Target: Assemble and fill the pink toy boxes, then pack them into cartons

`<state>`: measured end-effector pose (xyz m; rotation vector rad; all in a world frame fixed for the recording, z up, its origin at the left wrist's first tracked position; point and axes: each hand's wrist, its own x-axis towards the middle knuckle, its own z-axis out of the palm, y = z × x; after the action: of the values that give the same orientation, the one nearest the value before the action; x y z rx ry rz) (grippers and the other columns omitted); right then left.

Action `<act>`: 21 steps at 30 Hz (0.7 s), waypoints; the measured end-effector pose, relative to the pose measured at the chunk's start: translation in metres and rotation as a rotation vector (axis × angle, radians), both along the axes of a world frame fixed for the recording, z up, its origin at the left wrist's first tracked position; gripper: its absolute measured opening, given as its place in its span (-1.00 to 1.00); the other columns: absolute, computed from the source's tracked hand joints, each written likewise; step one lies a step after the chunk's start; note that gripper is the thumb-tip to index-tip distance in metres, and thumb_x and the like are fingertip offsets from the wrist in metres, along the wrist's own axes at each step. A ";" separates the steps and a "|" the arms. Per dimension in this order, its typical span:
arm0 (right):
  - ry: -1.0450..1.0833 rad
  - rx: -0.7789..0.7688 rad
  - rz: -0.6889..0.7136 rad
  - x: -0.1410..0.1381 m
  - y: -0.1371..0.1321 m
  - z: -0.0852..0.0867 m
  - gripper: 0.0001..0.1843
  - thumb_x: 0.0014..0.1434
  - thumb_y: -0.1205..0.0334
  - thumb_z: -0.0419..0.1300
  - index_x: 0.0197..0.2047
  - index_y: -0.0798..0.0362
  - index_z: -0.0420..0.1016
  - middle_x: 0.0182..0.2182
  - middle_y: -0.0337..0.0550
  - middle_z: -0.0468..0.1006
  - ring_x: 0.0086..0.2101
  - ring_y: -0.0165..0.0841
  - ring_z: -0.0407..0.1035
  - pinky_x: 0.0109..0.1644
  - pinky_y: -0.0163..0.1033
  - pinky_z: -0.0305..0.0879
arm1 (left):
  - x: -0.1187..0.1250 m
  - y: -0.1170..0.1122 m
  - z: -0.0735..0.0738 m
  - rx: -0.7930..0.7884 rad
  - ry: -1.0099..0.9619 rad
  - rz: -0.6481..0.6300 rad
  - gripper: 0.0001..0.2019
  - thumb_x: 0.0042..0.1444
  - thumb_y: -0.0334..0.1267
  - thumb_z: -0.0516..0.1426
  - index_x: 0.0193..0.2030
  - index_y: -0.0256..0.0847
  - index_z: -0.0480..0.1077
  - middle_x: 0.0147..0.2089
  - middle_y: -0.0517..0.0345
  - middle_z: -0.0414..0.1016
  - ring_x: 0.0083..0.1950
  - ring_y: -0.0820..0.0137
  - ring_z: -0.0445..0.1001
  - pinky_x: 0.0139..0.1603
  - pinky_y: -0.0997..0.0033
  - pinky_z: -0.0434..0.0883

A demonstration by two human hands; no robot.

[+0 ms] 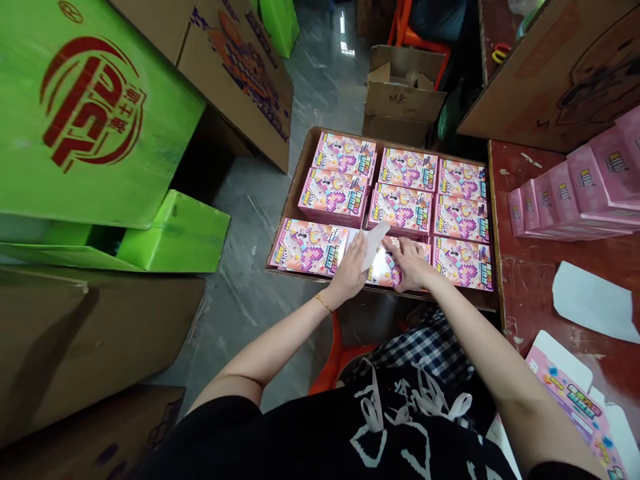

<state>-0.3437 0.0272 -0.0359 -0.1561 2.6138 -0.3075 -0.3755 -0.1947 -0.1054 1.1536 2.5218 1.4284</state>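
An open cardboard carton on the floor holds several pink toy boxes in rows, such as the box at the back left. My left hand lies flat with fingers together on the white end flap of a pink box in the front row. My right hand rests on the same box, fingers spread and pressing its top. To its left lies another pink box; one more sits to the right.
A red table on the right carries a stack of flat pink boxes, a white sheet and an unfolded pink box. Green cartons and brown cartons stand at left. A small brown carton lies beyond.
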 end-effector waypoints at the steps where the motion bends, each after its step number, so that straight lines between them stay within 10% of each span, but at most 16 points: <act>1: -0.001 -0.012 0.003 0.001 0.000 0.006 0.50 -0.37 0.20 0.53 0.52 -0.03 -0.24 0.46 0.30 -0.21 0.41 0.30 -0.32 0.40 0.35 -0.30 | -0.001 -0.002 0.001 0.005 0.003 0.001 -0.24 0.32 -0.35 -0.10 0.53 -0.03 -0.47 0.59 -0.06 -0.38 0.58 0.12 -0.27 0.53 -0.19 -0.02; 7: 0.297 -0.284 -0.026 0.051 0.055 0.084 0.42 -0.26 -0.11 0.49 0.52 -0.16 -0.25 0.43 0.10 -0.06 0.38 0.28 -0.13 0.39 0.40 -0.15 | 0.004 -0.002 -0.002 -0.050 0.042 -0.033 -0.21 0.28 -0.40 -0.12 0.53 -0.06 -0.50 0.59 -0.07 -0.33 0.58 0.19 -0.30 0.55 -0.13 -0.06; 11: 0.429 -0.367 -0.172 0.095 0.094 0.124 0.41 -0.24 -0.12 0.52 0.52 -0.19 -0.21 0.44 -0.06 -0.03 0.36 0.22 -0.03 0.46 0.25 -0.06 | 0.007 0.014 0.005 -0.289 -0.061 -0.186 -0.07 0.21 0.03 0.14 0.49 -0.49 -0.21 0.52 -0.52 -0.24 0.56 -0.09 -0.30 0.50 -0.25 -0.11; 14: 0.468 -0.349 -0.249 0.116 0.106 0.124 0.40 -0.26 -0.11 0.53 0.51 -0.21 -0.16 0.44 -0.11 0.00 0.36 0.21 -0.03 0.48 0.18 -0.03 | -0.019 0.011 0.025 -0.328 -0.053 -0.204 0.02 0.02 0.25 0.24 0.42 -0.48 0.06 0.48 -0.51 -0.01 0.52 -0.15 -0.03 0.46 -0.20 0.02; 17: 0.455 -0.381 -0.289 0.123 0.106 0.112 0.40 -0.26 -0.12 0.54 0.51 -0.18 -0.15 0.43 -0.09 0.02 0.36 0.19 0.01 0.47 0.20 0.00 | -0.071 -0.001 0.046 -0.378 -0.010 -0.067 -0.49 0.22 0.06 0.13 0.16 -0.26 0.42 0.20 -0.18 0.49 0.21 0.09 0.47 0.24 0.08 0.36; 21: 0.402 -0.428 -0.264 0.114 0.093 0.101 0.36 -0.18 -0.13 0.51 0.51 -0.15 -0.18 0.46 -0.06 -0.04 0.39 0.11 -0.05 0.48 0.21 -0.09 | -0.135 -0.006 0.057 -0.756 0.013 -0.022 -0.75 0.20 -0.26 0.08 -0.15 -0.24 0.58 -0.18 -0.08 0.62 -0.12 0.19 0.57 -0.07 0.27 0.46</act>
<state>-0.2292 0.1203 0.0648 -0.0140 2.9261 -1.0231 -0.5103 -0.2006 -0.0486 1.0100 2.6376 0.3589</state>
